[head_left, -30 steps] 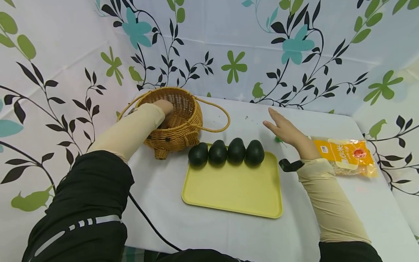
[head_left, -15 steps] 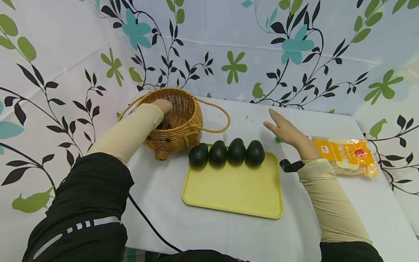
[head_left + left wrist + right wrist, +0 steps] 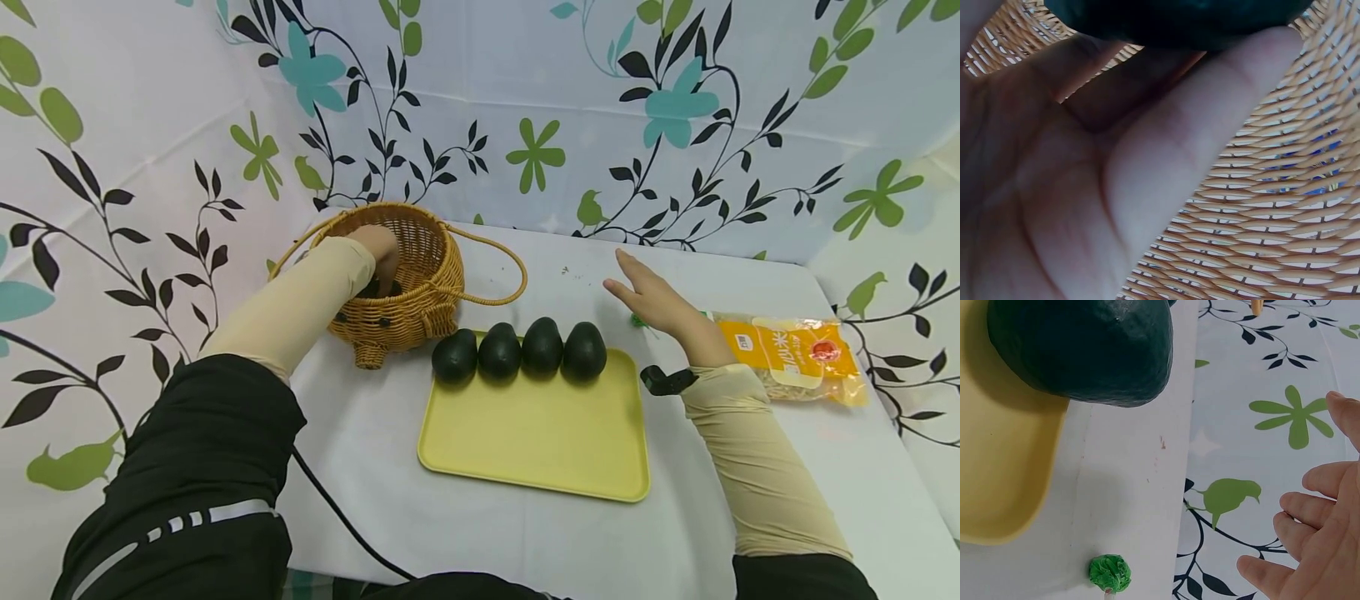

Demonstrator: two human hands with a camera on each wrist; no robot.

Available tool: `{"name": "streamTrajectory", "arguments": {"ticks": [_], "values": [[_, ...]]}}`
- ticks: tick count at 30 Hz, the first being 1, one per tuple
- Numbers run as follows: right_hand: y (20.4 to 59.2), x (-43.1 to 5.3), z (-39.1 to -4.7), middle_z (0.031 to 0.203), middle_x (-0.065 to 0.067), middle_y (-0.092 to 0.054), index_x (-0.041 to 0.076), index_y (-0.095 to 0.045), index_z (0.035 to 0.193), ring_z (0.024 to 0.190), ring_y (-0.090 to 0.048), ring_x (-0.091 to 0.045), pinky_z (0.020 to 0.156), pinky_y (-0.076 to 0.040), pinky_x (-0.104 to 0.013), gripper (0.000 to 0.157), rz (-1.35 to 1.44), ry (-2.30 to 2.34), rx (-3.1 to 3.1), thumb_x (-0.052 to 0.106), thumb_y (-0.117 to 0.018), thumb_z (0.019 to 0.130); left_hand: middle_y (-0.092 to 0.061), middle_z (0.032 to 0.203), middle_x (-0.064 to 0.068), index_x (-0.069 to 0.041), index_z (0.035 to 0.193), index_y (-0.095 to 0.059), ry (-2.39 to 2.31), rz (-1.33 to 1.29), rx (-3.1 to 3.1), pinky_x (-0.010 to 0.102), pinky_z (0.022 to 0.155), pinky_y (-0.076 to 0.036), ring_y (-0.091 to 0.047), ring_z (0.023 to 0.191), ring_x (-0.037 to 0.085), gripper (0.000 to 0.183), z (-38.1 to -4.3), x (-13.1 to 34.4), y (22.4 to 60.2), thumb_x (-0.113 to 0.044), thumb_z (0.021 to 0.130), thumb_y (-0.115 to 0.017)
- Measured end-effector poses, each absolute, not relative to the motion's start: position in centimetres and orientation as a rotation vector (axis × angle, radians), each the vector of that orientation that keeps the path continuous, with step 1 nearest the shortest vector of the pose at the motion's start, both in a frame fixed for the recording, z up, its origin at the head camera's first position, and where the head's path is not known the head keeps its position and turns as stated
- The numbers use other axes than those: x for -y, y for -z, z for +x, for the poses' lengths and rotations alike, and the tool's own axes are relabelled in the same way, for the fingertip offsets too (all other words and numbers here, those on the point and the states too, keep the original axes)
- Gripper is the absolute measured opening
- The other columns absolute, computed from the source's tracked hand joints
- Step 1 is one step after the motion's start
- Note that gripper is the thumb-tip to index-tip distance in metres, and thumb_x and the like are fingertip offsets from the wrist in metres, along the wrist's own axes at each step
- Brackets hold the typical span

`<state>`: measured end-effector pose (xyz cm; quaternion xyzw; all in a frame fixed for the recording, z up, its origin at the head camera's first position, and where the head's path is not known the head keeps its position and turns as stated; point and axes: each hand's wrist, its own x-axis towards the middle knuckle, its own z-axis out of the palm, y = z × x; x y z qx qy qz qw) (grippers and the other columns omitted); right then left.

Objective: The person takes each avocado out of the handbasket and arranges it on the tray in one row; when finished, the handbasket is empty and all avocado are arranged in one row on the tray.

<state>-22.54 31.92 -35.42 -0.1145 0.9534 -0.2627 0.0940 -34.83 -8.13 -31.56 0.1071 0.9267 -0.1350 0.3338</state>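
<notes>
Deep inside the pig-shaped wicker basket (image 3: 405, 323) is my left hand (image 3: 380, 248), its forearm crossing the near left rim. In the left wrist view, its fingers and thumb curl about a dark green avocado (image 3: 1185, 22), cut off by the frame's top. The basket wall hides most of this grip from the head view. My right hand (image 3: 651, 293) hovers past the tray's far right corner, fingers extended and nothing held. Several dark avocados (image 3: 542, 347) stand in a row along the far edge of the yellow tray (image 3: 532, 442).
An orange-and-clear food packet (image 3: 795, 354) lies right of my right wrist. A green-wrapped lollipop (image 3: 1110, 573) lies on the table below my right hand. The basket's looped handle (image 3: 517, 267) sticks out rightward behind the avocados. A black cable (image 3: 348, 517) crosses the table's front left.
Within the basket my left hand has shifted slightly, and a little more of the dark avocado shows by its fingers. My right hand and the tray stay where they were.
</notes>
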Motion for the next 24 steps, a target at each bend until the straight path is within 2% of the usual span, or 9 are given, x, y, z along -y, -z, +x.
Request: {"name": "streamTrajectory", "arguments": {"ticks": [5, 18, 24], "values": [[35.32, -31.86, -22.45, 0.159, -0.016, -0.001, 0.003, -0.003, 0.151, 0.147, -0.002, -0.037, 0.118, -0.006, -0.054, 0.075, -0.340, 0.778, -2.831, 0.047, -0.035, 0.100, -0.059, 0.124, 0.014, -0.013, 0.089, -0.076, 0.354, 0.292, -2.409, 0.045, 0.088, -0.053, -0.056, 0.113, 0.033, 0.021, -35.10, 7.97, 31.61, -0.023, 0.072, -0.081], [35.61, -31.85, -22.74, 0.159, -0.016, 0.000, 0.004, -0.002, 0.151, 0.147, -0.001, -0.036, 0.118, -0.005, -0.054, 0.078, -0.344, 0.787, -2.826, 0.052, -0.034, 0.098, -0.057, 0.128, 0.015, -0.012, 0.092, -0.075, 0.335, 0.265, -2.397, 0.047, 0.091, -0.051, -0.054, 0.116, 0.034, 0.027, -35.30, 8.06, 31.22, -0.026, 0.070, -0.083], [35.47, -31.86, -22.72, 0.159, -0.017, -0.001, 0.004, -0.002, 0.151, 0.147, -0.002, -0.037, 0.118, -0.005, -0.054, 0.076, -0.336, 0.768, -2.832, 0.049, -0.034, 0.100, -0.054, 0.131, 0.015, -0.012, 0.098, -0.073, 0.353, 0.278, -2.352, 0.047, 0.092, -0.051, -0.053, 0.118, 0.035, 0.040, -35.88, 8.12, 30.78, -0.033, 0.067, -0.085]]}}
